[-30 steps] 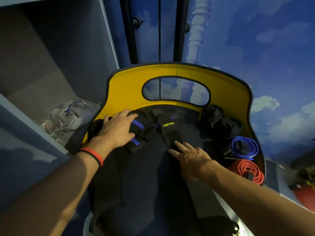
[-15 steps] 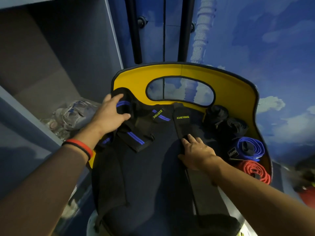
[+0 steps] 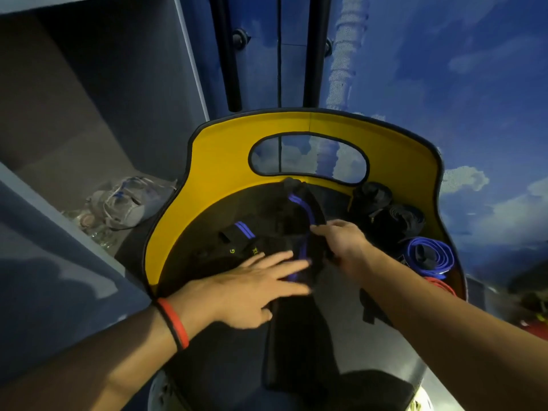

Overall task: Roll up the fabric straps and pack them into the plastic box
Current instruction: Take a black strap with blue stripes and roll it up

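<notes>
Small yellow-green capital letters are printed on a black fabric strap (image 3: 241,250) with blue stripes, which lies folded among other dark straps. A single "G" shows on the left. The letters "XU" show just to its right, across a crease in the fabric. This lettering sits just above the fingertips of the left hand (image 3: 252,280). The rest of the word cannot be made out.

clear plastic bags (image 3: 130,200): left, on shelf (image 3: 74,161) | black vertical bars (image 3: 232,54): far | cloud-painted blue wall (image 3: 444,84): right
</notes>
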### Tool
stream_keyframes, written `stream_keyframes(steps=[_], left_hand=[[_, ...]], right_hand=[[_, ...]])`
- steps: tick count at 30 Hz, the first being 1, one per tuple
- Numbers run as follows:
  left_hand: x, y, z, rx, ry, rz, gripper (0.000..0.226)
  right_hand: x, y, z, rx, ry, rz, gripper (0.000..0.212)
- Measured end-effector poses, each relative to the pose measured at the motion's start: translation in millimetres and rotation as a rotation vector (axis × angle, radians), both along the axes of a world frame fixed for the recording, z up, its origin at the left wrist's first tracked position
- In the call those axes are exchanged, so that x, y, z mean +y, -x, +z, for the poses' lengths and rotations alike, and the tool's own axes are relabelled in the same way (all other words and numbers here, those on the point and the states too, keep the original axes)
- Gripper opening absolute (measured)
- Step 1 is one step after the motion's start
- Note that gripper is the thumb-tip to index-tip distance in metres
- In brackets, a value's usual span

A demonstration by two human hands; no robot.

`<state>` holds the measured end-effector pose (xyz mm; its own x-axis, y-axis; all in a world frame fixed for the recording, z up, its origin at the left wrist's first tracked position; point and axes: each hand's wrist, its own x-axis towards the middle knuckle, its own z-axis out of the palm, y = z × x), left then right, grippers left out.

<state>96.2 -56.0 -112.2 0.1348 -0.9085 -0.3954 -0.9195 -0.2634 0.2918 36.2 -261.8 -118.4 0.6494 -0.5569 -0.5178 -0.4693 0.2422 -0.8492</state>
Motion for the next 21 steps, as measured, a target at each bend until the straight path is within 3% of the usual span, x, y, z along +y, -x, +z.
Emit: stream_keyframes(steps=[3, 6, 8, 11, 12, 14, 17, 21], left_hand=[[1, -7, -6, 0.008, 0.082, -0.021, 0.03], [-1, -22, -6, 0.017, 0.353, 0.093, 0.021], [-4, -27, -5, 0.035, 0.424, 0.239, 0.031], [-7, -35, -15, -0.062, 0.265, 0.349, 0.09], [-7, -37, -19, -0.051, 0.225, 0.383, 0.098], [-6, -45, -27, 0.076, 0.288, 0.483, 0.081], [-10, -57, -26, 0.276, 0.48, 0.646, 0.028], [-12, -72, -14, 0.324, 0.586, 0.728, 0.017]], right_hand=[[-9, 5, -5, 0.022, 0.067, -0.051, 0.034], [-9, 6, -2, -0.015, 0.119, -0.067, 0.028], [-10, 7, 1, -0.028, 0.128, -0.061, 0.027], [-13, 11, 5, -0.011, 0.132, -0.005, 0.015], [-15, 12, 5, -0.016, 0.115, 0.009, 0.01], [-16, 14, 9, -0.043, 0.083, 0.039, 0.011], [-16, 15, 10, -0.029, 0.131, 0.062, 0.004], [-17, 14, 11, -0.037, 0.249, 0.067, 0.012]])
